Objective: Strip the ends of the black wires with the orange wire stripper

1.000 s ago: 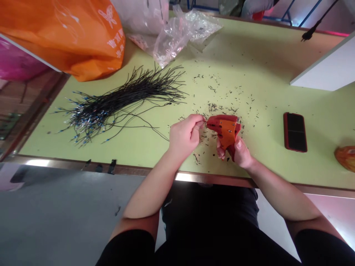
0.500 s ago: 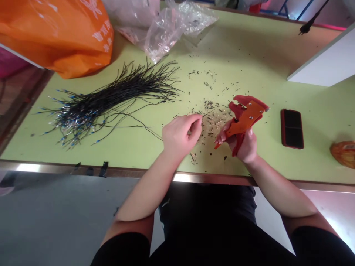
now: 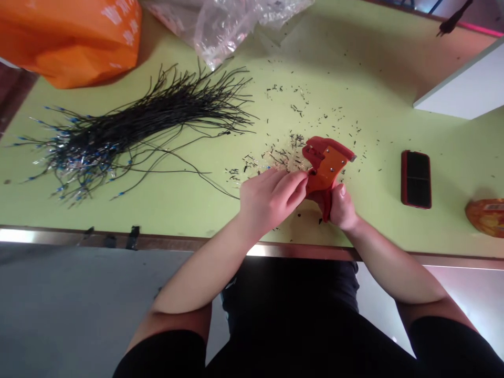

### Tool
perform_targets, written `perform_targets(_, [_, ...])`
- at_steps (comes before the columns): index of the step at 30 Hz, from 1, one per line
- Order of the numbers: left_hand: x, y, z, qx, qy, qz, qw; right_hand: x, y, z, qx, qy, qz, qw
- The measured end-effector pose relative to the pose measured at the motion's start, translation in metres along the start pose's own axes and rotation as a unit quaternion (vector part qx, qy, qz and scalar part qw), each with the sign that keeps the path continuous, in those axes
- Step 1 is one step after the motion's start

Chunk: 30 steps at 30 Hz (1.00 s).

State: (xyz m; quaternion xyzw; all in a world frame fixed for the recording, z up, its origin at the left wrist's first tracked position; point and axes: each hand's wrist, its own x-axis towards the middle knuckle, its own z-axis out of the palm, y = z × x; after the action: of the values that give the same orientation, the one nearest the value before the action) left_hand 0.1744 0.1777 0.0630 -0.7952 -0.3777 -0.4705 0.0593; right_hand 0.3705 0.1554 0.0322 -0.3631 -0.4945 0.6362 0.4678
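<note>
My right hand (image 3: 342,207) is wrapped round the handles of a red and orange wire stripper (image 3: 328,167), its jaws pointing up and left. Close against the tool's left side is my left hand (image 3: 273,197), thumb and forefinger pinched; a thin black wire (image 3: 218,188) runs to it from the left. A large bundle of black wires (image 3: 157,115) lies left of my hands, many with blue tips at the left end. Small black clippings (image 3: 285,155) are scattered round the tool's jaws and above my left hand.
An orange bag (image 3: 90,47) and clear plastic bags (image 3: 224,31) lie at the back left. On the right are a phone (image 3: 416,179), an orange-brown wrapped item (image 3: 486,218) and a white panel (image 3: 464,84). The green table's front edge (image 3: 165,243) runs below my hands.
My left hand has moved right, up against the wire stripper. The right hand and stripper have shifted slightly left. The view has shifted a little.
</note>
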Motion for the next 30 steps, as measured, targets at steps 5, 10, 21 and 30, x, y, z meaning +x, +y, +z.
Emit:
perform_targets(5, [-0.001,-0.001,-0.001,-0.011,-0.006,0.007,1.0,-0.001,0.005,-0.002,0.004,-0.007,-0.005,1.0])
perform_targets(10, [0.003,0.0,-0.002,-0.029,0.006,0.022,0.999,0.0,0.001,0.001,0.004,0.022,0.006,1.0])
perform_targets(21, [-0.002,0.004,-0.001,-0.029,-0.017,0.015,0.999,-0.002,-0.006,0.009,-0.003,0.055,0.005,0.998])
perform_targets(30, [0.0,0.007,-0.002,-0.045,-0.007,0.022,0.999,-0.005,-0.003,0.008,-0.058,0.073,0.027,0.995])
